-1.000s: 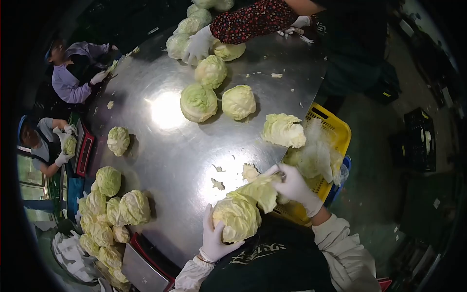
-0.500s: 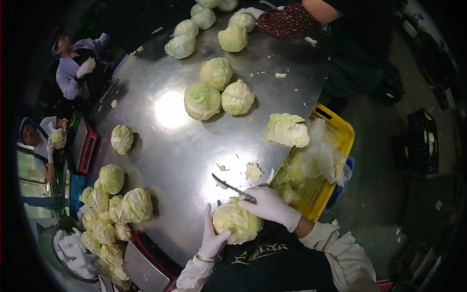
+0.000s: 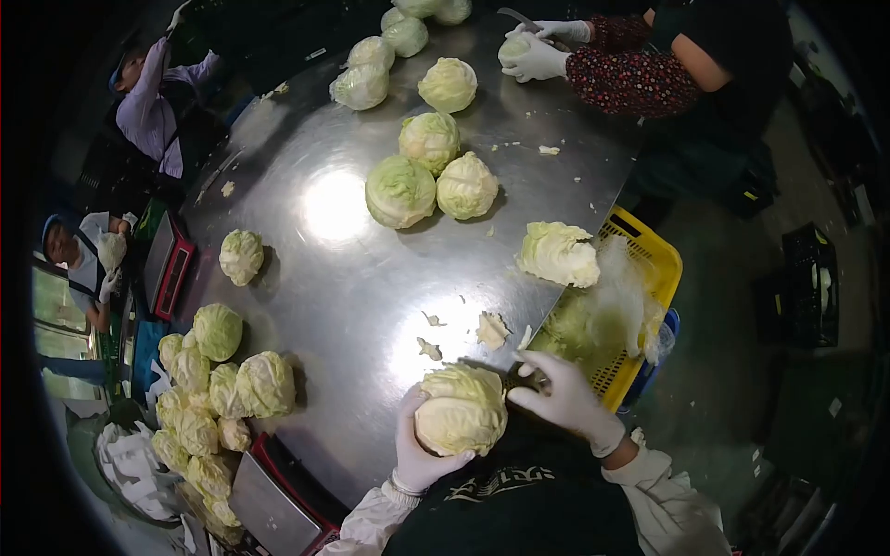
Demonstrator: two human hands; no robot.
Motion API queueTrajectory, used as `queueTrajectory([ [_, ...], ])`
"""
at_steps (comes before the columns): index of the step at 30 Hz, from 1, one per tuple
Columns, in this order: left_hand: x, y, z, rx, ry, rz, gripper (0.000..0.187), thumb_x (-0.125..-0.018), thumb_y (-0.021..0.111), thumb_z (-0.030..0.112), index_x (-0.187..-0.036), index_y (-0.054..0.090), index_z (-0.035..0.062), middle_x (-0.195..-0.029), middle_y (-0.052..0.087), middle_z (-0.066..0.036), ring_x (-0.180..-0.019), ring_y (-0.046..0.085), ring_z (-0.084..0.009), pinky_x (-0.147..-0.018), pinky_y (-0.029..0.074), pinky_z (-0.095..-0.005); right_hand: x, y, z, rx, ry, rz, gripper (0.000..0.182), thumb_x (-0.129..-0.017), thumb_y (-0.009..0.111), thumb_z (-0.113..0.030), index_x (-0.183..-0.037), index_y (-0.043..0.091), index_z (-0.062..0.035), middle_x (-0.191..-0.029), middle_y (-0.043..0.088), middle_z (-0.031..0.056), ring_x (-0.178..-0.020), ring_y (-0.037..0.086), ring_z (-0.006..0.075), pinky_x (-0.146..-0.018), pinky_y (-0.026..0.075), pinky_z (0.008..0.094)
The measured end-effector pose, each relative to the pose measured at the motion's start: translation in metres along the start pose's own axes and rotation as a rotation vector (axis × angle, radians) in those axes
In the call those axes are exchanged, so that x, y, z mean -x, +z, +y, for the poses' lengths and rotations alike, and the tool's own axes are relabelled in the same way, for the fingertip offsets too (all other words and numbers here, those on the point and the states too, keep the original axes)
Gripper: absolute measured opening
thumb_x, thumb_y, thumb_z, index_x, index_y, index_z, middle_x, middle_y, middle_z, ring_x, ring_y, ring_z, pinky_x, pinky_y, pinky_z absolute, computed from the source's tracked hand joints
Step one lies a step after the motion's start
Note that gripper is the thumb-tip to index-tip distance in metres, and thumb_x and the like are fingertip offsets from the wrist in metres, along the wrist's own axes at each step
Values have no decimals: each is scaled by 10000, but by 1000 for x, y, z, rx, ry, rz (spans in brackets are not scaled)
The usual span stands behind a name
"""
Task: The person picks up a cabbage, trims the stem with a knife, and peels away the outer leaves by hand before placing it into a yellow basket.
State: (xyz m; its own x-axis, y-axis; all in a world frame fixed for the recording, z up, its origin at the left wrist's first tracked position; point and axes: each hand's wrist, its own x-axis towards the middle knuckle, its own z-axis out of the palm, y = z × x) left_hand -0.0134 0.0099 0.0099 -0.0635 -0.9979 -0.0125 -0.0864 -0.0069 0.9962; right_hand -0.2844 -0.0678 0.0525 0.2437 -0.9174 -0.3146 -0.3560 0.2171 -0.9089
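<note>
My left hand [image 3: 422,445] is closed around the side of a pale green cabbage [image 3: 461,410], held up near my apron at the table's front edge. My right hand [image 3: 565,400], also gloved in white, is just right of the cabbage with its fingers curled around a knife [image 3: 515,374]. Only a dark bit of the knife shows; most of it is hidden by the hand and against the dark background. Beyond the cabbage, a cut stem piece [image 3: 492,331] and small leaf scraps [image 3: 429,348] lie on the metal table [image 3: 371,287].
A yellow crate [image 3: 663,250] with leaves and plastic stands at the table's right edge, a loose outer leaf [image 3: 559,254] beside it. Piled cabbages [image 3: 266,384] and a scale [image 3: 278,500] are at left. Three cabbages [image 3: 400,192] sit mid-table. A co-worker's gloved hands [image 3: 542,56] hold a cabbage and knife.
My right hand has drawn back to the right from the cabbage, and the knife blade has swung away from over the table. The cabbage has turned in my left hand. The co-worker's hands have come into view.
</note>
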Motion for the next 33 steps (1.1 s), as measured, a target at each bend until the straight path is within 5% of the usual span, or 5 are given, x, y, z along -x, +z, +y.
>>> queueTrajectory([
  [3,-16,0,7,-298,221,-50,1019,-605,990,291,-1438,448,64,-1521,354,-279,-1417,407,-413,-1152,388,-519,-13,32,-6,-42,-429,95,526,-856,835,-254,-1271,653,13,-1045,693,104,-858,655,137,-721,531,283],
  [10,-13,-19,-14,-531,413,-116,1008,-597,995,299,-1430,458,115,-1535,315,-315,-1432,373,-491,-1147,368,-580,-34,-19,55,387,-136,429,204,-947,687,-262,-858,653,-82,-712,641,114,-617,633,316,-576,489,418],
  [20,-15,-40,-21,-458,371,-194,1065,-587,1014,316,-1429,400,99,-1551,294,-327,-1439,375,-489,-1171,358,-551,-25,36,52,46,-265,-2,540,-950,717,-284,-1424,567,-74,-1186,682,125,-919,681,198,-721,561,351],
  [23,-27,-40,-21,18,49,8,1039,-623,976,334,-1433,395,41,-1578,345,-241,-1438,422,-378,-1167,394,-523,-31,55,33,-391,154,-326,520,-1043,634,-260,-1495,514,-32,-1113,697,9,-623,531,62,-553,468,223],
  [33,-23,-36,-21,1350,-510,286,791,-982,375,713,-1561,388,174,-1565,435,-168,-1388,474,-424,-1142,409,-636,-31,42,4,-497,96,-181,392,-981,703,-138,-1337,624,6,-916,644,-19,-611,527,42,-558,445,202],
])
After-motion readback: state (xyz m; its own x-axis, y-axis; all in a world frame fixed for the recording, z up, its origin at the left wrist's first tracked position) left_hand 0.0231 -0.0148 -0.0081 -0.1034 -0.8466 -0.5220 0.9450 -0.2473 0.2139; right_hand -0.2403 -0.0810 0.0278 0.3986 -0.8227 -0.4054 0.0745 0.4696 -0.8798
